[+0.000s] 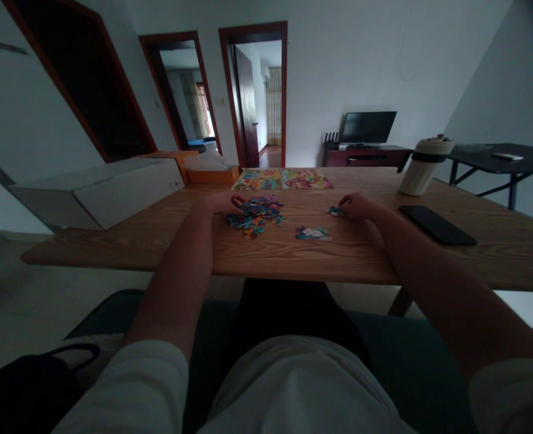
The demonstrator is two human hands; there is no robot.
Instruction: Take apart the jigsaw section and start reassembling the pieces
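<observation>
Head view looks down at two bare arms stretched over a wooden table [429, 265]; the left hand [223, 202] rests with its fingers curled down on the near-left edge of a pile of puzzle pieces [257, 216], touching it (the room is dim, so I cannot tell if the fingers pinch a piece); the right hand [359, 205] lies well to the right of the pile, fingers bent together, its tips touching a small blue piece [336, 211]; I cannot tell if it grips that piece or only presses on it; a little joined-up bit of puzzle [312, 232] sits just right of the pile and nearer to the person, touching neither hand; behind the pile, farther from the person, lies a flat colourful puzzle board [282, 179]; far to the right of the pile is a black phone [436, 224], lying flat; past the phone stands a white cup [422, 166] with a lid; left of the pile, well apart, sits a long white box [112, 190]; an orange box [212, 175] lies behind the pile to the left, next to the board.
</observation>
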